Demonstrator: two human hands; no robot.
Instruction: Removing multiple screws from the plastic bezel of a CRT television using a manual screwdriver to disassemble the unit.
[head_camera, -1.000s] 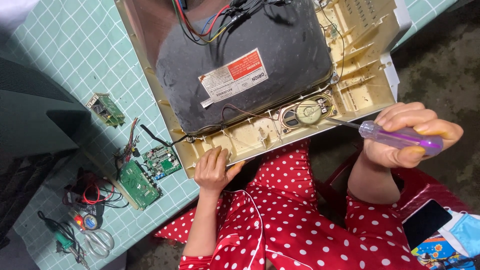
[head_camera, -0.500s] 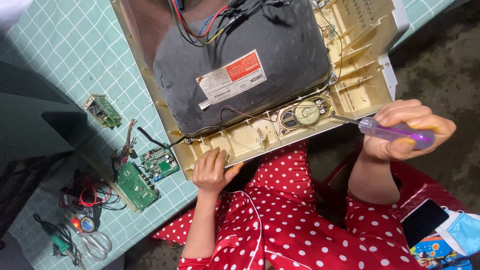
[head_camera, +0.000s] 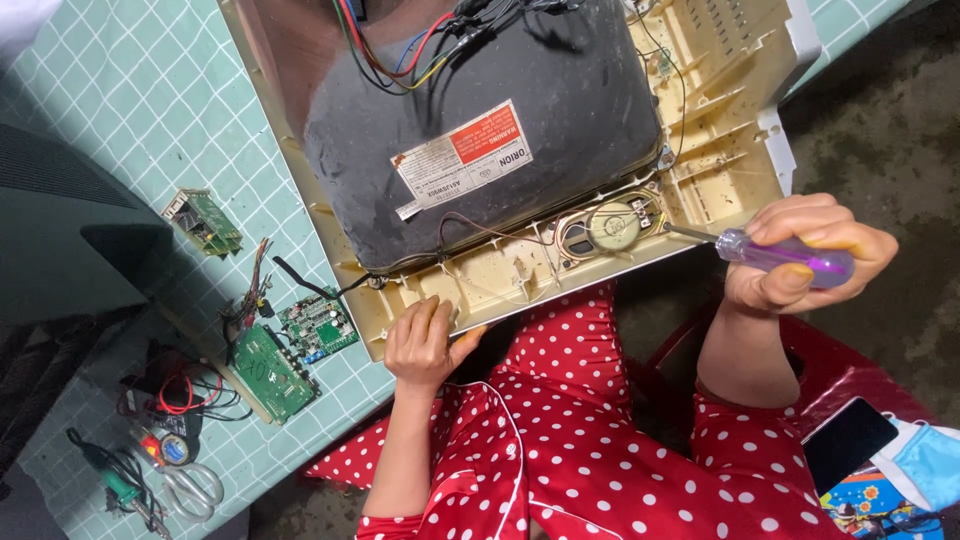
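The screwdriver (head_camera: 770, 252) lies nearly level in the right hand (head_camera: 800, 255), its purple handle wrapped by all the fingers with the thumb pressed along the underside. Its long axis runs right to left, tilted slightly up toward the tip, and the thin shaft points at the oval speaker (head_camera: 610, 226) set in the near edge of the cream casing (head_camera: 720, 120). The tip sits just beside the speaker's right end; whether it touches a screw cannot be told. The right hand is by far the nearer to the speaker. The left hand (head_camera: 425, 345) rests well to the left, fingers curled over the casing's near rim. Behind the speaker bulges the dark tube (head_camera: 500, 100). 2 green boards (head_camera: 290, 350) lie on the checked mat (head_camera: 120, 120).
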